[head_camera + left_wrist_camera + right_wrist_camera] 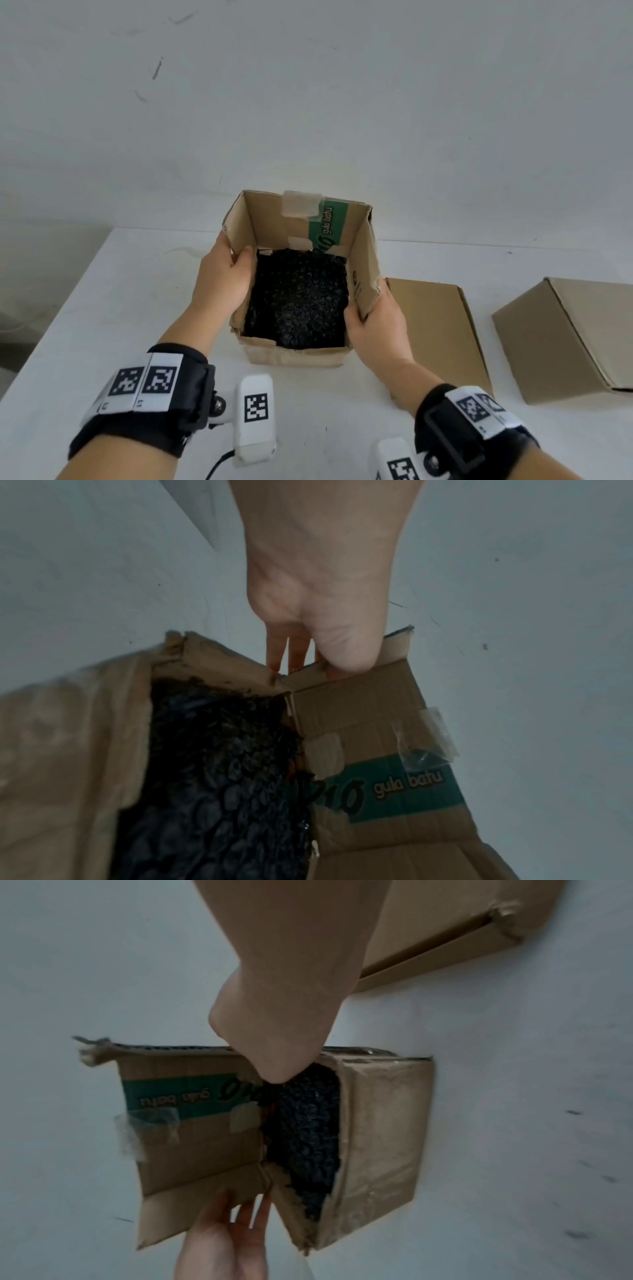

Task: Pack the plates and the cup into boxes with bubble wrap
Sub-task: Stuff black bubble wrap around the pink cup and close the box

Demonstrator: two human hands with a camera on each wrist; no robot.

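While both hands hold up the side flaps, the open box (298, 354) stands on the white tabletop (102, 325), set toward its far edge and roughly midway along it.

Item 1, open box: worn cardboard, green printed panel and tape patches on the far flap. Black bubble wrap (296, 298) fills its floor; whether a plate or the cup lies inside that bundle cannot be told, since the wrap hides everything beneath.

Item 2, left hand (222, 274): grasps the left flap, thumb inside, fingers outside against the cardboard.

Item 3, right hand (375, 322): grasps the right flap near its front corner in the same pinch.

Item 4, flat box (435, 329): closed, just beside the open box toward the right edge.

Item 5, second closed box (555, 342): further along, at the right edge of the tabletop.

Step in hand, as judged: closing the open box. To do it well, the side flaps should fold inward together and evenly, the thumbs slipping out before the flaps come down, so the tired cardboard bends along its creases and does not tear. The wrap should sit below the rim; if it bulges, press it flat first. The box should stay seated on the tabletop throughout.
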